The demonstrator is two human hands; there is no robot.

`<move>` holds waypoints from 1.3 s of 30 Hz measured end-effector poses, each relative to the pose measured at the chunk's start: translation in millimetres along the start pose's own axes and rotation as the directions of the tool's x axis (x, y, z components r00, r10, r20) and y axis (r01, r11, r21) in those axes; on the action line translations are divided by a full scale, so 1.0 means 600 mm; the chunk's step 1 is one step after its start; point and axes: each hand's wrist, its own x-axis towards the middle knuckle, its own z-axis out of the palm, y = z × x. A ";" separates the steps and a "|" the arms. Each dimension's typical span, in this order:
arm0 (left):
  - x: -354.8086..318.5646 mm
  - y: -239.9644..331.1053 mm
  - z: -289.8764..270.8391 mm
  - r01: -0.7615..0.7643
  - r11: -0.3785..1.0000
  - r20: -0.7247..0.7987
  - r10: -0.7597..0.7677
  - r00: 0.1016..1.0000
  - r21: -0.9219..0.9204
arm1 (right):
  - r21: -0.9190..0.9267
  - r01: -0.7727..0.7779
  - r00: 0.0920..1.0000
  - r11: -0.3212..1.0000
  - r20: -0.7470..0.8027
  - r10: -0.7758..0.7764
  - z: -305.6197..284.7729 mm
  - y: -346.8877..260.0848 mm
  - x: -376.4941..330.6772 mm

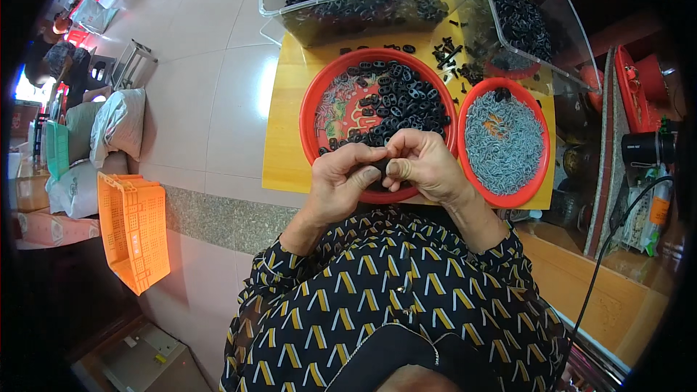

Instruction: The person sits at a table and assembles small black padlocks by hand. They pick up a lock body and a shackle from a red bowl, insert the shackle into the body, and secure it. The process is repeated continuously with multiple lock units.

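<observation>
My left hand [345,180] and my right hand [430,168] meet over the near rim of a round red tray [308,112]. Thumbs and fingertips of both are pinched around a small black piece [381,165], mostly covered by the fingers. Inside that tray lies a heap of black plastic pieces with two holes [410,98], and small silver screws [332,105] are scattered at its left side. To the right, a smaller red tray [543,117] holds a thick layer of grey-silver screws [504,149].
Two clear plastic bins [363,11] [519,22] full of black parts stand at the table's far side. Loose dark screws [448,54] lie between bins and trays on the yellow table [279,152]. An orange basket [134,229] and stuffed sacks [120,127] are leftward; a black cable [601,254] hangs right.
</observation>
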 end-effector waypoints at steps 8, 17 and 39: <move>0.003 -0.007 0.000 0.042 0.996 -0.031 -0.044 0.999 -0.083 | -0.005 0.021 0.999 1.000 -0.026 -0.021 -0.001 0.003 0.008; -0.001 -0.017 -0.013 0.076 0.978 -0.062 -0.089 0.994 -0.194 | -0.038 0.005 0.997 0.999 -0.072 -0.008 0.006 -0.007 0.000; 0.105 -0.032 -0.069 -0.282 0.471 0.085 0.396 0.914 0.836 | -0.927 0.152 0.806 0.342 -0.084 -0.586 -0.010 -0.094 0.062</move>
